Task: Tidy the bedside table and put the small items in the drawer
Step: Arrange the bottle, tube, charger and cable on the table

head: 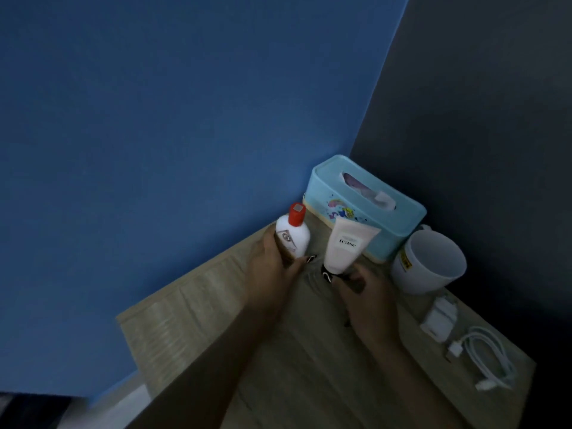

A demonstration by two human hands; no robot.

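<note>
- Stood in the wall corner of the bedside table [278,366]: a teal tissue box [365,209] (cartoon print on its side), with bare wood nearer the front edge.
- Sat just right of it: white mug [430,263], charger [439,318], coiled cable [486,357].
- Gripped upright in the left hand [272,267]: red-capped white bottle [292,236], label unreadable.
- Pinched at its base by the right hand [368,295]: white tube [345,246], lettering blurred.

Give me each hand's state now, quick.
Left hand: closed on white plastic bottle with red cap.
Right hand: closed on white squeeze tube.
</note>
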